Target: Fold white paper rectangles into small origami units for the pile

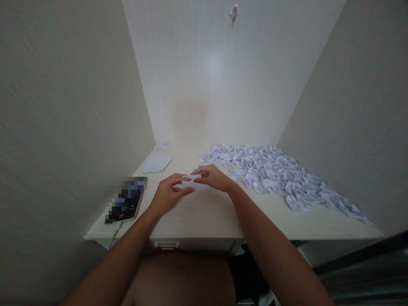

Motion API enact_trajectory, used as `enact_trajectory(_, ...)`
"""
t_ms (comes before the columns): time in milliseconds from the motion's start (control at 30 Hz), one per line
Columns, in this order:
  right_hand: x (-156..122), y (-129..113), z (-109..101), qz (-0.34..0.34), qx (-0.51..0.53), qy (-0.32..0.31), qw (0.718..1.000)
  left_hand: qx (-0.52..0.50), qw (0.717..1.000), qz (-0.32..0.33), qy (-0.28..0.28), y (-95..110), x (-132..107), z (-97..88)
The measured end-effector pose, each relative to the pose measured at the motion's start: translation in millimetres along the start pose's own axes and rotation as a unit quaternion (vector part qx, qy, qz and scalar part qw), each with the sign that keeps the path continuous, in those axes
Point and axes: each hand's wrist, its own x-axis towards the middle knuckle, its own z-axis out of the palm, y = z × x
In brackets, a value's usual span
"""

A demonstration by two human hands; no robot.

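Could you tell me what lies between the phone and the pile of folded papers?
In the head view, the left hand and right hand, pinching a paper slip above the desk.

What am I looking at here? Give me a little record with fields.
Left hand: pinches the left end of a small white paper.
Right hand: pinches the right end of the same paper.
Desk: pale wood, set between walls.
Right of hands: big pile of folded papers.
Left of hands: phone with cable; flat sheets behind it.
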Motion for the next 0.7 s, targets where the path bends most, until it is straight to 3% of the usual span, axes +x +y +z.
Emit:
enact_trajectory(267,-8,-20,13,-0.006,0.112,0.029,0.993,-0.129,0.984,-0.07,0.102,-5,0,-1.9)
enact_trajectory(700,0,-12,19,-0.018,0.069,0.106,0.992,-0.167,0.975,-0.06,0.137,-3,2,-2.1)
